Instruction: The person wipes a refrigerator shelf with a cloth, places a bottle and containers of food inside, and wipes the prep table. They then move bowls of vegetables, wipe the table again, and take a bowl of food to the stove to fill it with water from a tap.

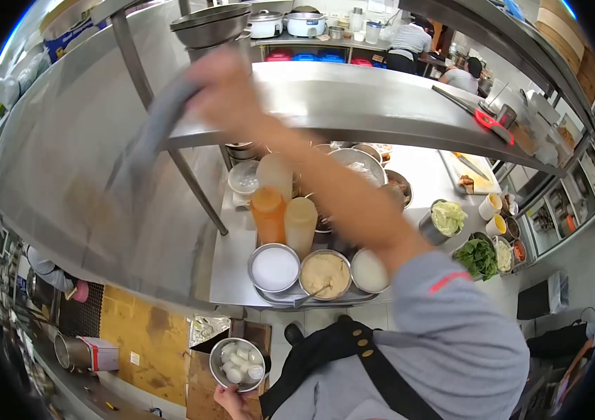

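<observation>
My right hand [224, 87], blurred by motion, is raised at the upper left with the arm stretched across the view. It is closed on a grey cloth [154, 122], also smeared, that hangs down to the left in front of the steel shelf. At the bottom, my left hand [231, 400] grips the near rim of a metal bowl [215, 360] holding several whitish rounded pieces [241, 362]. The bowl is upright.
Squeeze bottles [268, 213] and open tubs [275, 268] stand on the counter below the steel shelf [353, 91]. Tongs [476, 112] lie on the shelf. Greens [476, 259] and a cutting board [483, 180] are at the right. Two people [411, 40] work at the back.
</observation>
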`<action>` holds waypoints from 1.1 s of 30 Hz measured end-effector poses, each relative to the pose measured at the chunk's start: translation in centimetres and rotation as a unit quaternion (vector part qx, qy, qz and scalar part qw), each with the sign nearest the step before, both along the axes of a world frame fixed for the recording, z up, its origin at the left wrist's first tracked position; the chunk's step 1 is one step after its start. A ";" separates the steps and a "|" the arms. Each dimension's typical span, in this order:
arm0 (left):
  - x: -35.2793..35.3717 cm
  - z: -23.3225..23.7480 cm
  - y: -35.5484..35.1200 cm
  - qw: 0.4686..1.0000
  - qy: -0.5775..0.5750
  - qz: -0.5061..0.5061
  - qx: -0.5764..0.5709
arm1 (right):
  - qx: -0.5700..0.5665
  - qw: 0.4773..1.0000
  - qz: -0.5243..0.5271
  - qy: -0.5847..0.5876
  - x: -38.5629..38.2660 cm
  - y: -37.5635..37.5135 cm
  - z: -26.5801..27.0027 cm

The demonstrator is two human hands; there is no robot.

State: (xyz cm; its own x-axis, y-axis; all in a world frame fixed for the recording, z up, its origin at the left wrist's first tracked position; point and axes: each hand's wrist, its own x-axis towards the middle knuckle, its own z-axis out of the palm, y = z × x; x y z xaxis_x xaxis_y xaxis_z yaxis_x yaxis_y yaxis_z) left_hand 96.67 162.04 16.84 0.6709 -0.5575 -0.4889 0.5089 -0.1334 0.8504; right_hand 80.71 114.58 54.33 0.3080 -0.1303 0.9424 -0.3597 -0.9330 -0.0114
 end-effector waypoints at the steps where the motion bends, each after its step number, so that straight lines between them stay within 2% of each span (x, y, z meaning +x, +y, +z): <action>1: -0.1 0.2 0.2 1.000 0.024 -0.006 -0.005 | 0.043 0.998 -0.007 -0.041 -5.3 -0.7 2.2; 2: -0.2 0.2 0.4 0.999 0.048 -0.009 -0.012 | 0.174 0.976 -0.114 -0.063 -10.5 -0.5 3.9; 3: 0.0 -0.5 0.6 0.999 0.050 0.004 -0.018 | 0.207 0.947 -0.240 -0.053 -16.1 -3.6 4.7; 4: 0.4 -1.7 1.2 0.999 0.042 -0.005 -0.015 | 0.190 0.902 -0.385 0.041 -20.9 -6.7 4.5; 5: 0.6 -2.5 1.6 0.999 0.033 -0.016 -0.011 | 0.159 0.831 -0.514 0.141 -25.8 -9.7 4.4; 6: 0.4 -2.7 1.9 0.999 0.032 -0.009 -0.016 | 0.344 0.749 -0.533 0.194 -28.9 -12.7 3.9; 7: 0.2 -2.6 2.0 0.999 0.034 0.002 -0.013 | 0.343 0.750 -0.533 0.190 -27.9 -13.7 2.5; 9: -0.7 -0.2 1.1 0.999 0.031 -0.013 -0.018 | 0.394 0.648 -0.615 0.216 -25.7 -14.8 0.4; 10: -2.0 2.9 1.1 0.999 0.027 0.027 0.029 | 0.388 0.682 -0.571 0.242 -24.5 -16.7 -0.2; 11: -2.5 4.7 1.0 0.994 0.023 0.071 0.080 | 0.379 0.715 -0.517 0.279 -23.0 -22.2 -1.7; 12: -2.5 4.8 0.8 0.995 0.022 0.061 0.079 | 0.414 0.724 -0.447 0.324 -19.7 -21.0 -0.6; 13: -2.6 4.7 0.8 0.995 0.020 0.050 0.084 | 0.275 0.792 -0.376 0.396 -17.4 -20.3 -1.2; 14: -2.6 4.5 1.3 0.995 0.017 0.041 0.092 | 0.125 0.746 -0.312 0.574 -14.7 -17.5 -0.3; 15: -1.2 -0.2 2.7 0.996 -0.024 0.033 0.082 | 0.323 0.845 -0.259 0.340 -13.4 -13.4 -0.3; 16: -0.9 0.0 2.5 0.996 -0.023 0.031 0.084 | 0.307 0.862 -0.193 0.355 -13.2 -11.6 -0.4; 18: -1.2 0.7 2.4 0.999 0.034 -0.023 0.021 | 0.231 0.839 -0.233 0.435 -16.0 -10.0 -0.5; 19: -1.3 -0.2 2.7 1.000 0.021 -0.007 -0.005 | 0.174 0.781 -0.296 0.522 -18.9 -10.9 -0.6; 20: -1.7 0.7 2.6 1.000 0.019 -0.003 -0.004 | 0.196 0.769 -0.331 0.510 -22.4 -9.8 -0.1; 21: -2.6 2.4 1.9 0.999 -0.001 0.020 0.049 | 0.187 0.708 -0.394 0.555 -25.9 -9.1 0.2; 22: -3.3 4.0 1.3 0.994 -0.018 0.041 0.102 | 0.244 0.705 -0.462 0.480 -29.7 -8.8 -0.3; 23: -3.8 5.0 1.0 0.992 -0.019 0.047 0.112 | 0.252 0.623 -0.491 0.554 -31.8 -7.5 0.4; 24: -3.6 3.8 1.5 0.992 -0.014 0.051 0.111 | 0.243 0.715 -0.529 0.388 -34.6 -8.1 -1.5; 26: -2.7 0.6 3.1 0.994 -0.053 0.045 0.081 | 0.283 0.714 -0.496 0.405 -34.5 -10.7 -2.3; 27: -2.9 1.5 3.1 0.994 -0.053 0.042 0.083 | 0.315 0.719 -0.472 0.401 -33.4 -11.1 -2.2; 29: -3.4 4.9 1.9 0.994 -0.031 -0.006 0.107 | 0.423 0.742 -0.365 0.369 -24.0 -7.2 -0.5; 31: -4.3 7.9 0.8 0.994 -0.020 -0.024 0.105 | 0.248 0.774 -0.268 0.517 -15.8 -3.9 -1.3; 32: -4.6 8.7 0.0 0.994 -0.009 -0.036 0.104 | 0.228 0.835 -0.255 0.432 -13.3 0.2 -1.0; 33: -4.7 8.6 -0.6 0.993 -0.015 -0.052 0.102 | 0.234 0.872 -0.211 0.375 -13.3 2.1 -1.2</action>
